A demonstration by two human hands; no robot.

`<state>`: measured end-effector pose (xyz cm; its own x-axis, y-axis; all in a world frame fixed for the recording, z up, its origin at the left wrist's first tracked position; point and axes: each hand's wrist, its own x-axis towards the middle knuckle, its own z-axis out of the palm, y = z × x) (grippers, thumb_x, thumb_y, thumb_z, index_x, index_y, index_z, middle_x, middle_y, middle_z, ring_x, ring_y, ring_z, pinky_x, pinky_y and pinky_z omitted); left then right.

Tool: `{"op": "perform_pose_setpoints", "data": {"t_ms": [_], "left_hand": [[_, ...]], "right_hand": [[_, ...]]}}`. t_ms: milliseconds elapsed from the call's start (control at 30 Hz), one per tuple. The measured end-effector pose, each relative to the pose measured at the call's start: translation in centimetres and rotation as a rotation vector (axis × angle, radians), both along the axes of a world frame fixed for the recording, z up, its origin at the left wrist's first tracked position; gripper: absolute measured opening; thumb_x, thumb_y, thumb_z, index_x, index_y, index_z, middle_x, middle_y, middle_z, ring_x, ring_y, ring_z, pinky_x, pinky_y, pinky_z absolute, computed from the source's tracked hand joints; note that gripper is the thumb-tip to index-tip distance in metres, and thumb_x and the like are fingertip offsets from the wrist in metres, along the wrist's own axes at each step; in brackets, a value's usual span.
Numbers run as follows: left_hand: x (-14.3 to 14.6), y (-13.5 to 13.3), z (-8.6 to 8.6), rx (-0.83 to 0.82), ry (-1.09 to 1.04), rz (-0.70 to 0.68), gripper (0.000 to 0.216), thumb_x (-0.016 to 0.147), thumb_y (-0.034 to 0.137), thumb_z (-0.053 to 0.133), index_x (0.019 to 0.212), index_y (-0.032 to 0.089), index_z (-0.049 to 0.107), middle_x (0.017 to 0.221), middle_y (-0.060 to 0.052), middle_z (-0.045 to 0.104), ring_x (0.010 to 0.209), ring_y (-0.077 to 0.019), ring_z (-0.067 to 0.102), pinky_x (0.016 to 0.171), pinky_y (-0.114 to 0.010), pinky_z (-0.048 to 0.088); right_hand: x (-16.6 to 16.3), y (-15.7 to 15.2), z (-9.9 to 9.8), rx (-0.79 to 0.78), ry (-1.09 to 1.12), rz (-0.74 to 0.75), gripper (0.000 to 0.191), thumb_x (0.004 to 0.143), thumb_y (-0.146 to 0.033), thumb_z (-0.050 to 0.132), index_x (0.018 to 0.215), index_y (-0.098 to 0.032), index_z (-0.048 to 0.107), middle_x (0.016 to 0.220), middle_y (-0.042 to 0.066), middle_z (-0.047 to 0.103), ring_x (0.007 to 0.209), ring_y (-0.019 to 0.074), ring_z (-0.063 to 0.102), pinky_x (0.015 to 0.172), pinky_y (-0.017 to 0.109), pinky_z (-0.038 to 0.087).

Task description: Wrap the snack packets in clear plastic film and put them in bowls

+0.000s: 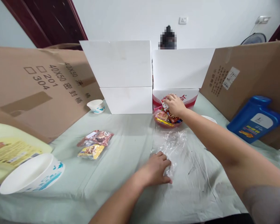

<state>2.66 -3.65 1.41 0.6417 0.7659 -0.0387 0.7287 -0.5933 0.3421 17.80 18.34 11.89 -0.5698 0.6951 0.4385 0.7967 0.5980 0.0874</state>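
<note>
A white wall fills the top of the frame, with a dark red door at upper left; a pale green cloth spreads below. Brown cartons stand at left and right, and stacked white boxes at upper centre; the top of a person's head shows above them.

My right hand reaches to right of centre, fingers closed on a small red-and-white packet over the red bowl. That bowl holds wrapped snacks and sits before a red-and-white carton.

My left hand is lower, near the centre, thumb apart from loosely bent fingers, touching crumpled clear plastic.

Left of centre, a brown packet touches a yellow packet. A paper bowl stands at lower left beside a pale yellow jug, a smaller paper bowl farther back. A blue bottle leans at the right.
</note>
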Motion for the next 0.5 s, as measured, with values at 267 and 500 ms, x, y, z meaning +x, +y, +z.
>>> {"op": "perform_pose_setpoints", "data": {"t_ms": [267, 500], "left_hand": [[0.0, -0.5, 0.1, -0.021, -0.061, 0.018, 0.086, 0.066, 0.044, 0.083, 0.142, 0.031, 0.045, 0.124, -0.010, 0.057, 0.112, -0.0319, 0.055, 0.093, -0.044, 0.046], [-0.1, -1.2, 0.6, 0.004, -0.002, -0.041, 0.071, 0.063, 0.039, 0.080, 0.126, 0.023, 0.055, 0.132, -0.012, 0.052, 0.118, -0.0354, 0.050, 0.095, -0.047, 0.045]], "right_hand": [[-1.5, -6.7, -1.3, -0.426, 0.073, 0.418, 0.034, 0.090, -0.031, 0.057, 0.119, -0.017, 0.066, 0.113, 0.009, 0.069, 0.096, 0.0202, 0.064, 0.086, 0.032, 0.048], [6.4, -14.0, -4.6, -0.798, -0.361, 0.504, 0.080, 0.060, -0.048, 0.084, 0.131, -0.025, 0.059, 0.112, 0.008, 0.069, 0.096, 0.0258, 0.067, 0.078, 0.031, 0.049]]}}
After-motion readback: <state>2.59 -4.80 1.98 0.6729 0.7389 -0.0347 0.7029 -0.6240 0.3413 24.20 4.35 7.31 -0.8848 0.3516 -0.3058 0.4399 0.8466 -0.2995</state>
